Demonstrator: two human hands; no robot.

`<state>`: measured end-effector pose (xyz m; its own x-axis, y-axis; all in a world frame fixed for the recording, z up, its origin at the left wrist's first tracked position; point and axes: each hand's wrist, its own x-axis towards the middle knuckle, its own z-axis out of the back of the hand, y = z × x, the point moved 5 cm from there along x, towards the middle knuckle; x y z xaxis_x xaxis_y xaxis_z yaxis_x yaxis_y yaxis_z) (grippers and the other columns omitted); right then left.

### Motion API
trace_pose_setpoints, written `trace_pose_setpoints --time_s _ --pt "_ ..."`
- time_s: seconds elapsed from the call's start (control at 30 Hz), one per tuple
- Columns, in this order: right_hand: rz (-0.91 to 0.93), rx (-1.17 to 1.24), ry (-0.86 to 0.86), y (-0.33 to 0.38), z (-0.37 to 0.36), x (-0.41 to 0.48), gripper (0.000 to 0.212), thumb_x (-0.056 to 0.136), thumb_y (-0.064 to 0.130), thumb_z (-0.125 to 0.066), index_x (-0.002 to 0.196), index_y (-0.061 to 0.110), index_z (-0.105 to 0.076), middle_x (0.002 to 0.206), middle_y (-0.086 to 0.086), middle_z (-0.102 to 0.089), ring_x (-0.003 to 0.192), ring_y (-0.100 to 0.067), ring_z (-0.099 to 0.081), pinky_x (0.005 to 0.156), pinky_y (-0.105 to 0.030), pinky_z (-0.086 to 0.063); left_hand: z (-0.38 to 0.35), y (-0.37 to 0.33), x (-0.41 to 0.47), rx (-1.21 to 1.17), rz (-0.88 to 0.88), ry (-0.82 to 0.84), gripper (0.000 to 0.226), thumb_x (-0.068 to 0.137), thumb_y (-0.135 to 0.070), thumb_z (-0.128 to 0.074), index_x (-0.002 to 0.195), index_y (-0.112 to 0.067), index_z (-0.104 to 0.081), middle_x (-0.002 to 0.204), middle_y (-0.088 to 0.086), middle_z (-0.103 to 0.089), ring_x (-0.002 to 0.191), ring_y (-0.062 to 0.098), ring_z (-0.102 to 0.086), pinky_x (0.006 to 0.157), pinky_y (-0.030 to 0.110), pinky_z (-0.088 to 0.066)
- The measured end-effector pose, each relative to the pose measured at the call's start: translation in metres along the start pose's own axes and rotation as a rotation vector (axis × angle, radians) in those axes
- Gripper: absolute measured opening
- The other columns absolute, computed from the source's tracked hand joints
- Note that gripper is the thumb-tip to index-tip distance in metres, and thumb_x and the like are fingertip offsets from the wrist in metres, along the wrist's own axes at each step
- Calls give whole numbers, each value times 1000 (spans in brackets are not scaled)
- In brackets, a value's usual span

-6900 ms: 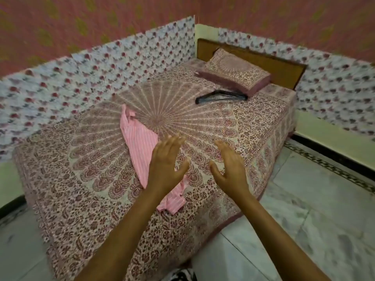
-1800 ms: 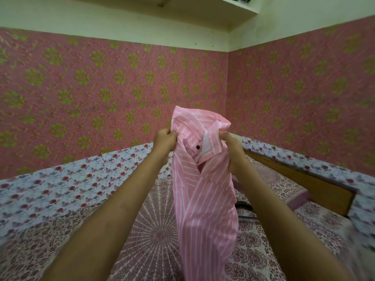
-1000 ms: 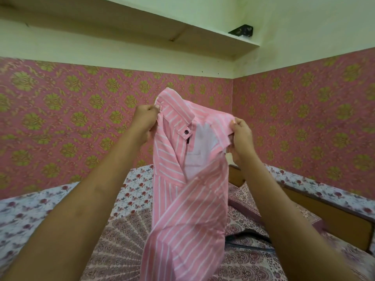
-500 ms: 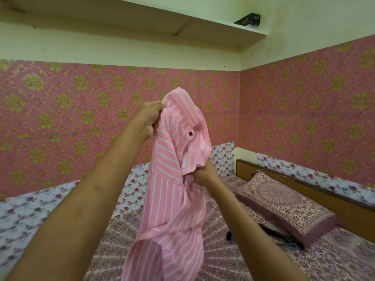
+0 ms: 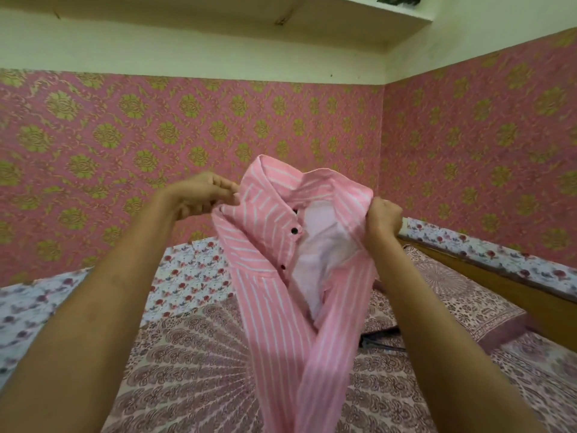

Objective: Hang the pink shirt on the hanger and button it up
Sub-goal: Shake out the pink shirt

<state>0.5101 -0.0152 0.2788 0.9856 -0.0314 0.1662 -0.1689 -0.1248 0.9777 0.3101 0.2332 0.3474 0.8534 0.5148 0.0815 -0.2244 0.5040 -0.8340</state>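
Note:
I hold the pink shirt with white stripes up in the air over the bed. My left hand pinches its left shoulder next to the collar. My right hand grips the right front edge near the collar. The front hangs open, showing the pale lining and two dark buttons. A small part of the black hanger lies on the bed behind the shirt, most of it hidden by my right forearm.
The bed has a patterned maroon cover, with a pillow at the wooden headboard on the right. Pink patterned walls close in behind and to the right. A shelf runs overhead.
My right hand has moved from the middle of the shirt up and right to the collar edge, spreading the front open. My left hand has dropped a little with the shoulder.

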Motion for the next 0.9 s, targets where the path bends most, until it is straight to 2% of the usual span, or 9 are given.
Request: trace_pose_setpoints --time_s 0.07,0.17,0.3,0.5,0.6,0.7,0.77,0.83,0.9 --pt "53 -90 114 12 1 5 33 87 19 -55 57 7 -55 56 -6 -40 65 -18 -39 62 -30 -31 12 7 -2 123 11 57 8 65 -16 -79 72 -15 -76 75 9 -64 56 10 -50 50 19 -41" --pt "92 -251 379 36 6 9 32 87 21 -58 62 2 -58 48 -3 -53 51 -13 -50 51 -25 -41 21 2 -5 177 -29 71 29 85 -4 -57 65 -15 -74 61 7 -58 40 10 -45 38 17 -36" --pt "91 -240 658 65 11 15 26 90 21 -54 80 2 -67 52 1 -66 46 -10 -60 48 -21 -50 28 -26 -12 -109 -134 35 6 52 -19 -68 56 -18 -72 55 -6 -68 50 9 -62 47 18 -51" --pt "75 -585 570 19 -9 33 28 84 28 -66 82 0 -68 70 -9 -59 60 -19 -52 54 -21 -45 10 15 36 32 -8 52 12 81 -16 -67 71 -10 -69 60 2 -69 48 8 -63 48 19 -54" --pt "13 -716 592 -42 -23 41 25 79 32 -70 75 9 -63 77 -8 -55 69 -20 -50 66 -27 -41 -28 70 71 167 100 74 22 90 -15 -58 69 -15 -64 48 -4 -56 36 4 -47 40 14 -38" --pt "-4 -840 590 -114 -33 53 37 78 29 -72 57 3 -55 61 -8 -49 59 -18 -44 57 -28 -35 -77 132 106 262 189 147 9 87 -20 -63 87 -12 -69 81 3 -58 72 16 -54 65 28 -41" --pt "-48 -855 546 -167 -34 67 36 76 26 -74 53 4 -57 57 -9 -49 58 -20 -45 59 -29 -34 -110 175 130 284 244 171 20 85 -17 -64 101 -6 -69 103 10 -64 98 28 -59 80 37 -45" --pt "-95 -966 533 -230 -42 84 29 78 31 -71 71 4 -68 72 -13 -61 72 -25 -56 66 -29 -38 -149 220 154 277 292 164 21 82 -18 -66 96 -3 -69 90 20 -64 82 30 -61 69 36 -49" --pt "-168 -1037 486 -287 -48 100 31 79 37 -68 84 7 -70 89 -14 -69 87 -29 -63 70 -30 -45 -181 267 178 263 352 132 19 71 -27 -63 70 -8 -65 63 15 -53 52 24 -48 51 24 -38"
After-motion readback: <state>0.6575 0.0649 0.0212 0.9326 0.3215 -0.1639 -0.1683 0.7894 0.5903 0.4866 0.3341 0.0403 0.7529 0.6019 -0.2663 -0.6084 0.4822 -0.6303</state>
